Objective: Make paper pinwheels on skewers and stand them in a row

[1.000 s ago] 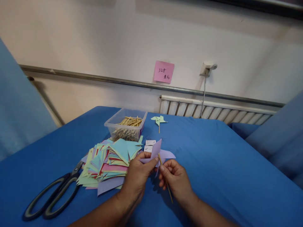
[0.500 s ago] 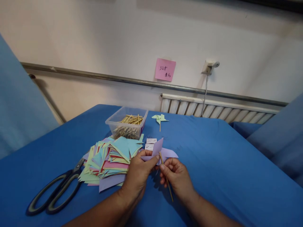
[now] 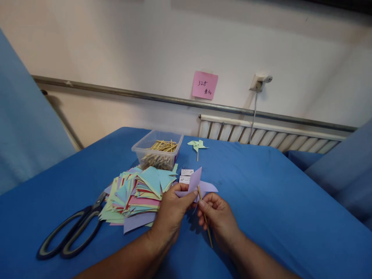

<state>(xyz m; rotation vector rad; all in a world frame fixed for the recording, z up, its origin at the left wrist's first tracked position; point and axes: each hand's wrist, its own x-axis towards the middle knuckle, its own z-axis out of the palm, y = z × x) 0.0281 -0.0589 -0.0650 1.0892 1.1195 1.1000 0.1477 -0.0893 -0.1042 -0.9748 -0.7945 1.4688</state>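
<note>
My left hand pinches a purple paper pinwheel, its blades spread up and to the right. A thin wooden stick slants across the pinwheel's middle, its upper end by my left thumb. My right hand is closed on that stick, thumb along it, just below the pinwheel. Whether the stick is fastened to the paper I cannot tell. Beside my left forearm lies a pile of coloured cut paper. Two small white boxes sit behind my left hand, partly covered by it.
Black-handled scissors lie left of the paper pile. A clear plastic box of wooden sticks stands behind it. A finished green pinwheel rests near the far edge of the blue-covered table. A radiator is beyond.
Both hands stay almost in place, still on the pinwheel and the stick. The view has shifted slightly, moving the scissors and paper pile a little to the right.
</note>
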